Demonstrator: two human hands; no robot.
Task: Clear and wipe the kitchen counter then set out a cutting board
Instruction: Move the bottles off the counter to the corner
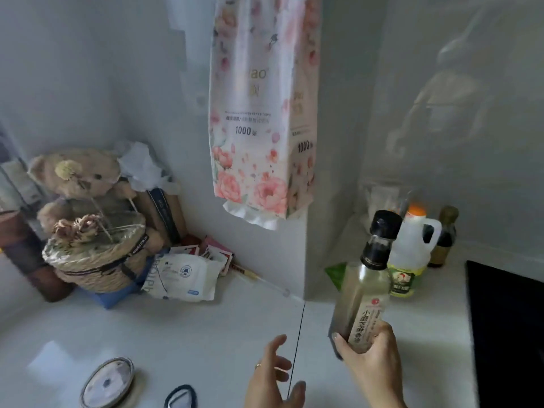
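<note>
Right hand (371, 353) fingers (341, 344) wrap the oil bottle's (363, 285) base above the counter (182, 328).

A: Counter (206, 334), near and left?
B: White, glossy. Round lid (107, 382): silver-grey rim, pale face.
A: Far left corner?
B: Teddy bear (79, 175): beige. Woven basket (97, 260): straw-tan, black strap. Wipes pack (182, 278): white, blue print.
A: Hanging tissue pack (259, 113)?
B: White, pink rose pattern, grey lettering.
A: Right side?
B: Bottle (365, 284): clear, black cap, cream label with a red mark. Oil jug (410, 251): translucent white, orange cap, yellow-green label. Cooktop (506, 334): black.
</note>
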